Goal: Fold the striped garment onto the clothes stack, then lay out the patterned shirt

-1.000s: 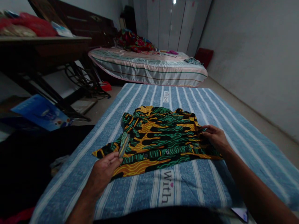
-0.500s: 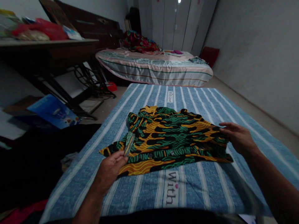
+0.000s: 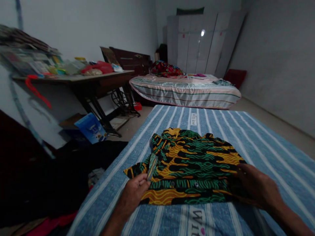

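A button-front shirt (image 3: 197, 160), patterned in black, yellow and green, lies folded and spread on a blue striped cloth. Its collar side points left, and a row of dark buttons runs along the near edge. At the lower left, my left hand (image 3: 134, 191) is closed, thumb and fingers pinching the shirt beside a pale greenish strip of fabric (image 3: 152, 164). My right hand (image 3: 261, 185) rests over the right end of the shirt, fingers bent down onto it. Those fingertips are dark and blurred, so their grip is unclear.
Under the shirt, the blue striped cloth (image 3: 164, 124) covers a flat surface. Beyond it stands a bed (image 3: 184, 90) with a red floral bundle. A treadle sewing table (image 3: 98, 77) loaded with items is at left, above a blue box (image 3: 91, 127). Dark fabric (image 3: 73, 177) lies at lower left.
The camera view has tilted up and turned left. My right hand's fingers, stretched out before, are now bent down at the shirt's right end. My left hand keeps its pinch.
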Tool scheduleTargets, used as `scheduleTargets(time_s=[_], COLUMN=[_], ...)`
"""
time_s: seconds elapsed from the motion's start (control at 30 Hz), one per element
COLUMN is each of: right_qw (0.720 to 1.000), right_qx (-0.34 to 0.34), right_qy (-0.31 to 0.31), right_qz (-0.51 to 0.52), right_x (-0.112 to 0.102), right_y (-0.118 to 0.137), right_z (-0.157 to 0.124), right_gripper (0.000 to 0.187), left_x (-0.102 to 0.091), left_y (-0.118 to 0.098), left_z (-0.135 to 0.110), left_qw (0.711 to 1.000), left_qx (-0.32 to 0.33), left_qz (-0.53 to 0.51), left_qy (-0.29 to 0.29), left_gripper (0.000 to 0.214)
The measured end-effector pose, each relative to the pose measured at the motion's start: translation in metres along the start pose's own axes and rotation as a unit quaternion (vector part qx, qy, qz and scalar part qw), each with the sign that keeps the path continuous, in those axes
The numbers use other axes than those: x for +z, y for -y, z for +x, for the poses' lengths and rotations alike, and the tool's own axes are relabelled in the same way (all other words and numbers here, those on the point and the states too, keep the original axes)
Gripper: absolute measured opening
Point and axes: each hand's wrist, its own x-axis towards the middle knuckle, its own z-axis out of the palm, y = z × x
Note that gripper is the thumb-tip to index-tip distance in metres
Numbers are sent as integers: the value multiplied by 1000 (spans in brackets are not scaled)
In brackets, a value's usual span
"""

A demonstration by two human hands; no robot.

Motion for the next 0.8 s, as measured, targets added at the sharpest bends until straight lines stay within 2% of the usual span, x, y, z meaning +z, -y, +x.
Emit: scheduleTargets(time_s=[0.17,0.33,0.4,0.6,0.7,0.8], right_qw=[975,938,926,907,903,900], right_qx=[-216,-346,-375,-397,-406,-417], right_qy=[45,-9,-22,-52,-26,-20], right_qz=[39,32,40,130,134,122], right_x=[16,36,44,71,81,88], right_y=[39,72,88,137,149,151], right_z=[-7,-27,-37,-67,-78,-84], right_gripper=[21,19,19,25,23,21], left_x=[-3,-4,-4,-2,1,7], left_y=[7,12,14,14,12,6], left_z=[3,5,5,5,3,-2], left_qw=[1000,1000,1000,999,997,995], left_qx=[9,17,17,8,25,42], left_qz=[18,10,11,44,66,88], left_qy=[5,19,18,-9,-19,-20], left_gripper=[26,29,30,36,30,21])
